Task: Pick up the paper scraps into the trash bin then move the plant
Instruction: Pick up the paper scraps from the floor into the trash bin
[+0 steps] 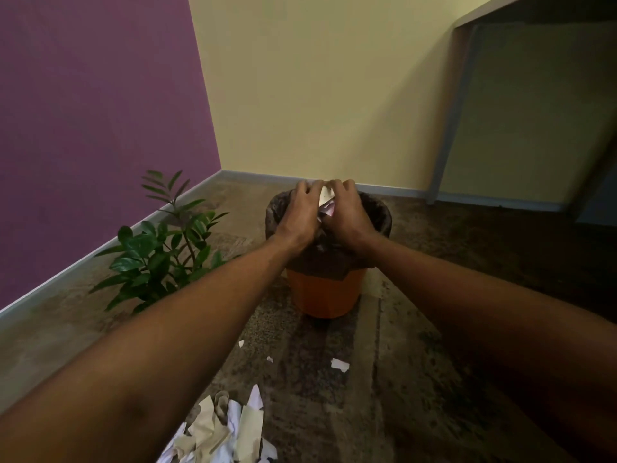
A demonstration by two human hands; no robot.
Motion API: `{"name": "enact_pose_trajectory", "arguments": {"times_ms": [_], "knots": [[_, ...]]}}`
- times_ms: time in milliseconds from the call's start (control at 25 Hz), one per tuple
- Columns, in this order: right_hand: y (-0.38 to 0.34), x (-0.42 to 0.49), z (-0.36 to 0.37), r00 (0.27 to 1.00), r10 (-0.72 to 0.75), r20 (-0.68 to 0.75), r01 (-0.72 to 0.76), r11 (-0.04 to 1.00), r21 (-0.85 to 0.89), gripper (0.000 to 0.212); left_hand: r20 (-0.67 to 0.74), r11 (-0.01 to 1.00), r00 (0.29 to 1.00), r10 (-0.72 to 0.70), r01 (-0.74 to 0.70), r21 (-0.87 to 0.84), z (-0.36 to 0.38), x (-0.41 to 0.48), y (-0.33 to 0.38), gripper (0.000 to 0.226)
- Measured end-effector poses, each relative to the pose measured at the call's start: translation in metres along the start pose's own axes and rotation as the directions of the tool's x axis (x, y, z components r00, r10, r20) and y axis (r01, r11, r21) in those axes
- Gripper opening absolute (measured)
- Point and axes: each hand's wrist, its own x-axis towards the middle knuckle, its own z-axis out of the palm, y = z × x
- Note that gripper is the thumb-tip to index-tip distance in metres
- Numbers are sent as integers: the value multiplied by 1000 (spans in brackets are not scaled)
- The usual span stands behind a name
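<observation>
while hands [300, 212] [349, 217] hold scraps [325, 203] over bin [324, 295], plant [157, 252] beside.

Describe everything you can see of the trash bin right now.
The trash bin is a round orange bucket, plastic by its look, narrowing toward the base. It stands upright on the floor near the yellow wall. A dark bag liner is folded over its rim and hangs crumpled down the upper part. The left hand and right hand hold paper scraps over its mouth, hiding the inside. The plant stands apart on its left.
</observation>
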Motion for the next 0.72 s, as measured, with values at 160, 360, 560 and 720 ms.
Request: {"name": "enact_pose_trajectory", "arguments": {"times_ms": [160,360,560,720], "knots": [[22,4,-2,961,97,258,-73,992,-101,87,188,994,978,-90,100,-44,23,8,-17,73],[27,1,-5,950,74,304,-29,988,-150,87,149,995,987,-66,76,-61,22,6,-29,74],[3,-14,0,980,-158,125,188,940,-286,40,-86,998,996,39,-34,51,0,-17,-35,31],[-26,-44,17,925,-373,66,366,835,-411,23,-169,975,974,151,-119,186,-17,-60,-46,24]]}}
